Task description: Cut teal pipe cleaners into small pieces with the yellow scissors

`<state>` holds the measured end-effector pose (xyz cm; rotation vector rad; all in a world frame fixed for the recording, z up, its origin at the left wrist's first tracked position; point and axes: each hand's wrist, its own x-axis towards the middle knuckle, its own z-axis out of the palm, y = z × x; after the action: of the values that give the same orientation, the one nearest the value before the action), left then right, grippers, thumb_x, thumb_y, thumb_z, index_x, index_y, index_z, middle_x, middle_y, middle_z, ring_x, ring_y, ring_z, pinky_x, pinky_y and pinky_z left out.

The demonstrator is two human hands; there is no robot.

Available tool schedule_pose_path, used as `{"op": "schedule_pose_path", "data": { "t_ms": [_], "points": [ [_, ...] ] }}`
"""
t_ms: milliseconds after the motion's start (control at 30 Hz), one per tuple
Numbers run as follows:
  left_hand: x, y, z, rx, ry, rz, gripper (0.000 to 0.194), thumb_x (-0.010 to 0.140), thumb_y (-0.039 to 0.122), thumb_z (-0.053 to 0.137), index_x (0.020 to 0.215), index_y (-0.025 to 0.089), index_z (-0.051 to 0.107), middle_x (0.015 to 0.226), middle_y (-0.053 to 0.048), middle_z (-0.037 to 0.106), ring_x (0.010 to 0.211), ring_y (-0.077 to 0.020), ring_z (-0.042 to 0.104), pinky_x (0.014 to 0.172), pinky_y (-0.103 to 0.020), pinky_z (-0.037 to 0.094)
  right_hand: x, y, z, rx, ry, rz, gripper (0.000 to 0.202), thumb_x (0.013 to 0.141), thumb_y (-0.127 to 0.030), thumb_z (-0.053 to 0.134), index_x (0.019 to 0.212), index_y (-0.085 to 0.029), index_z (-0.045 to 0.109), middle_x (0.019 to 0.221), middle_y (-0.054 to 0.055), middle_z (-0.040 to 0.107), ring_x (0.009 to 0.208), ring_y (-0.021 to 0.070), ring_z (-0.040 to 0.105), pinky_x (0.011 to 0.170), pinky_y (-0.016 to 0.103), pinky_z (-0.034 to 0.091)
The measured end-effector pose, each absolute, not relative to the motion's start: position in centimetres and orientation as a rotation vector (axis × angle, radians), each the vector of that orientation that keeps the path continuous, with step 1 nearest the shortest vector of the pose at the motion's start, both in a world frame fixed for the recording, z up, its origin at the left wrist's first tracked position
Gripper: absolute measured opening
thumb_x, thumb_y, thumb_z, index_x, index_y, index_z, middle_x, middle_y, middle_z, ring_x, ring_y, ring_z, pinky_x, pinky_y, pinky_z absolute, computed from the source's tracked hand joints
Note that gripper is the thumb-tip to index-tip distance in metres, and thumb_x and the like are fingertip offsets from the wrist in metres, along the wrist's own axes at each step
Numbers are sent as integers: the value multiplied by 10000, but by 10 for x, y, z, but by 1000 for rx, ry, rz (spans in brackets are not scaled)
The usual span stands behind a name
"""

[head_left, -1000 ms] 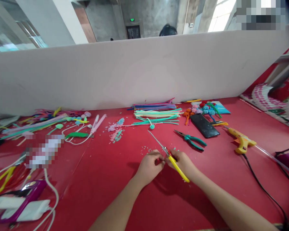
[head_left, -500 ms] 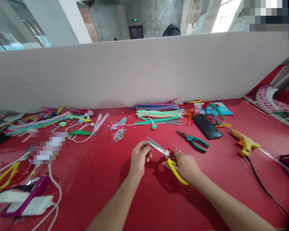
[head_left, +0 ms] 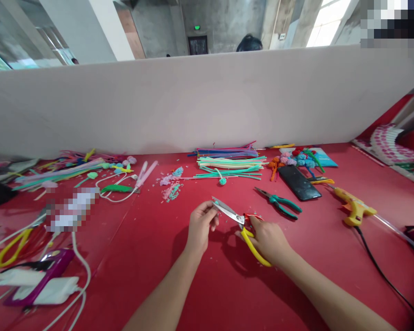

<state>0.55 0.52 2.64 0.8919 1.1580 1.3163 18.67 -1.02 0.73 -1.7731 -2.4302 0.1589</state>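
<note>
My right hand [head_left: 271, 240] grips scissors [head_left: 230, 213] with one yellow and one red handle, the blades pointing up and left. Close by the blade tips is my left hand [head_left: 202, 225], thumb and fingers pinched together. A tiny teal bit shows beside the tips, but what the left fingers hold is mostly hidden. Beyond the hands lie a bundle of mint and teal pipe cleaners [head_left: 231, 162] and a small teal fuzzy ball [head_left: 222, 181] on a pale stem. Pink and teal fluff clippings [head_left: 171, 191] are heaped to the left of these.
Green-handled pliers [head_left: 283, 205], a black phone [head_left: 299, 183] and a yellow glue gun [head_left: 355, 205] with a cord lie to the right. White cables [head_left: 84, 266], a purple device [head_left: 53, 273] and more pipe cleaners [head_left: 62, 174] spread over the left. A pale partition [head_left: 193, 103] stands behind.
The view has shifted slightly, so the table's things appear a little further right. Both hands keep nearly the same pose, and the scissor blades look slightly closer together.
</note>
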Motion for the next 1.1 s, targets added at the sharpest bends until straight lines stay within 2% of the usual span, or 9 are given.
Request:
{"op": "schedule_pose_path", "data": {
  "t_ms": [733,933,1100],
  "points": [
    [5,5,31,884,1122,1323,197,643,320,586,705,140,536,472,50,451,374,-34,377,331,-144,237,187,-10,13,-1778,-2443,154,390,769,-540,305,736,-187,467,583,42,590,486,150,526,438,248,149],
    [4,5,31,915,1106,1327,191,663,314,571,744,142,552,513,37,493,395,-35,380,338,-139,248,190,-9,14,-1807,-2422,187,335,771,-487,337,726,-188,481,599,47,602,504,153,537,444,244,155],
    [8,3,29,943,1070,1236,190,682,319,552,744,141,530,610,-1,574,384,-33,390,333,-150,253,188,-6,16,-1858,-2291,312,355,758,-506,340,691,-188,482,576,49,584,508,145,529,443,233,181]
  ]
}}
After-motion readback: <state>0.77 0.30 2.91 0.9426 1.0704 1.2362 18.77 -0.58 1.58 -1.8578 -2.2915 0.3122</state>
